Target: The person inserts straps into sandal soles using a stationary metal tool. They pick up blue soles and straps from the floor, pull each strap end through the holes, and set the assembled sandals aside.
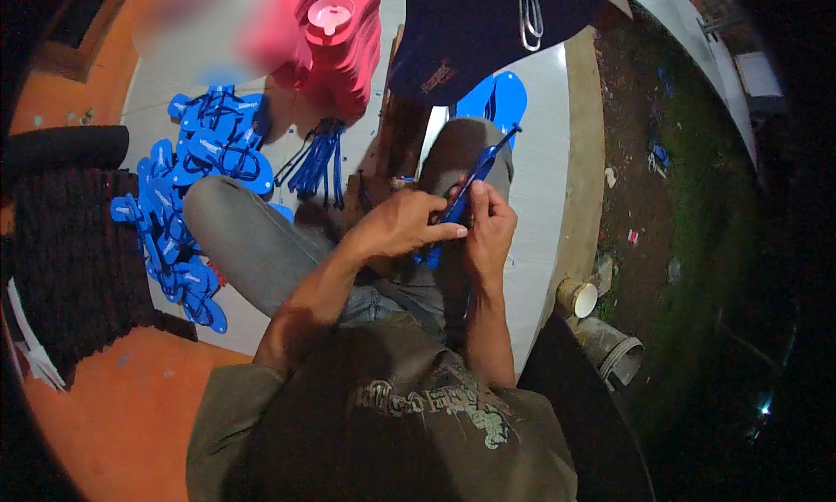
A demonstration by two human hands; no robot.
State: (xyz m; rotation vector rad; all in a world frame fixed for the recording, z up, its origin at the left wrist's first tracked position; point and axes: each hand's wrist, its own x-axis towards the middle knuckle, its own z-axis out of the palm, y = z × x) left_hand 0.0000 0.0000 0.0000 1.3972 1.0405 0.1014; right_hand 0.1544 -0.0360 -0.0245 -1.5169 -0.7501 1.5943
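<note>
A dark blue flip-flop strap slants up and away over my right knee, its plug end at the top. My right hand grips it around the middle, fingers curled and thumb pressed on it. My left hand reaches across from the left, its fingers closing on the lower part of the strap; the thumb points toward the right hand. Blue strap ends hang below the hands. Beyond my lap lies a bundle of blue straps on the tiles.
Finished-looking blue flip-flops are heaped at left, beside stacked dark sheets. Red-pink soles stand piled ahead with a pink cup on top. Blue soles lie beyond my right knee. A dark cap brim covers the top. Buckets stand right.
</note>
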